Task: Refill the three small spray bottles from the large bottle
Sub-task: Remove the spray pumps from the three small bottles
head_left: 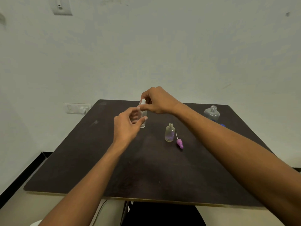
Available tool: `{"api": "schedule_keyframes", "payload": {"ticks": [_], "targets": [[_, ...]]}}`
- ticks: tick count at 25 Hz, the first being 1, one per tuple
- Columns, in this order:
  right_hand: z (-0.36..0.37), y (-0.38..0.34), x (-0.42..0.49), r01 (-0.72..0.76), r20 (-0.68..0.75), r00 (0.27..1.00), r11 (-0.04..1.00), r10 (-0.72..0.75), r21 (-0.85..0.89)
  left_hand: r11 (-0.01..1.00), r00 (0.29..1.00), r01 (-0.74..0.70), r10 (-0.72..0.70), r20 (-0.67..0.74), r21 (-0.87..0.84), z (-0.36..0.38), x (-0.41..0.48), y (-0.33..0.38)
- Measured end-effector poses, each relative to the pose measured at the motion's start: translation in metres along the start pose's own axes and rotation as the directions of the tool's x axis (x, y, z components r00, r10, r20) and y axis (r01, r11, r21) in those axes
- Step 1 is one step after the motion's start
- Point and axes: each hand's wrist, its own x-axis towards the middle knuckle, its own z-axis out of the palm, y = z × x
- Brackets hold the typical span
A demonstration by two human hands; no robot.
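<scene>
Right hand (158,101) fingers pinch the white spray cap (143,101). Left hand (126,126) fingers curl round the small clear bottle (143,117). Advice: hold the body steady and upright, and turn only the cap.

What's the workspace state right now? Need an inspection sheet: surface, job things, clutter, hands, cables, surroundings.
Surface: dark brown table, scuffed, no spill seen.
Job's things: slim clear plastic spray bottle upright, white spray top on it; round clear small bottle upright, uncapped; purple spray head with white tube lying beside it; large clear bottle upright, open, far right; small blue thing near it, likely a cap, partly hidden by the forearm. Third small bottle not seen.
Clutter: nothing seen.
Hands: left hand holds the slim bottle's body; right hand pinches the white top.
Cables: pale line under the table's near edge, possibly a cable.
Surroundings: pale wall; white wall socket left of table; switch plate above.
</scene>
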Motion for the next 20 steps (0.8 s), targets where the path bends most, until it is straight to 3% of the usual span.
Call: {"api": "schedule_keyframes", "payload": {"ticks": [9,14,18,20], "targets": [[-0.019,-0.018,-0.013,0.139,0.147,0.982,0.984,-0.122,-0.113,0.997,0.999,0.008,-0.004,0.051,-0.076,-0.013,-0.015,0.007],[-0.029,-0.019,-0.021,0.238,0.306,0.926,0.971,-0.220,-0.022,0.998,0.991,0.005,0.002,0.136,-0.055,-0.022,-0.022,0.002],[-0.019,-0.024,-0.023,0.129,0.196,0.974,0.990,-0.116,-0.052,1.000,0.995,-0.012,0.015,0.097,-0.024,-0.025,-0.030,0.001],[-0.015,-0.026,-0.021,0.087,0.213,0.974,0.995,-0.074,-0.053,1.000,0.997,-0.021,0.021,0.080,-0.012,-0.024,-0.034,0.001]]}}
